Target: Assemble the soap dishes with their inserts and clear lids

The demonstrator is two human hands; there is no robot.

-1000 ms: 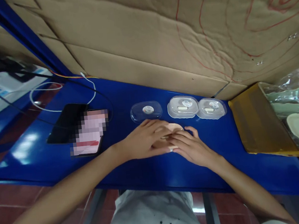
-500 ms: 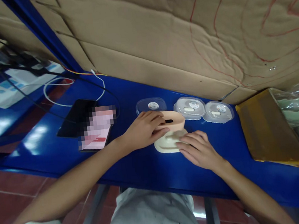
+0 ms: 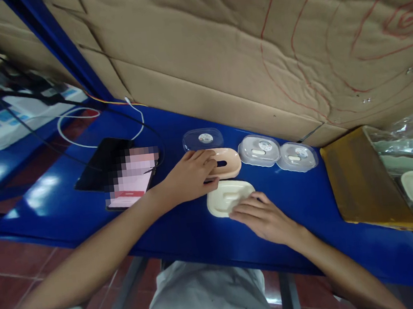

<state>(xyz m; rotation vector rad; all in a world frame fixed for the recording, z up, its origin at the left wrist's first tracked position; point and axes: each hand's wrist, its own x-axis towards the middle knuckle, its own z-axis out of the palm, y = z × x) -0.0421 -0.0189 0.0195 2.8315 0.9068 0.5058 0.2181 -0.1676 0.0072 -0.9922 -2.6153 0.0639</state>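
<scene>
My left hand (image 3: 190,178) grips the left end of a peach-coloured oval dish (image 3: 232,167), fingers over its rim and thumb along the front. A dark oval opening shows in the middle of the dish, which sits on the blue table. Just in front lies a cream lid-like piece (image 3: 220,199) with a raised bar in its centre. My right hand (image 3: 259,215) holds the right front edge of that piece, its fingers closed together over the rim. Behind the dish is a clear plastic cover (image 3: 193,138) with a round label.
Two clear lidded containers (image 3: 260,156) (image 3: 298,162) stand right of the dish. Further right, a cardboard box (image 3: 353,183) holds green and cream pieces with plastic wrap. A phone (image 3: 131,179) and cables lie at left. A cardboard wall (image 3: 189,63) rises behind the blue table (image 3: 193,239).
The peach dish has come down flatter onto the table behind the cream piece. More of the cream piece shows, and my right hand has shifted toward its front edge.
</scene>
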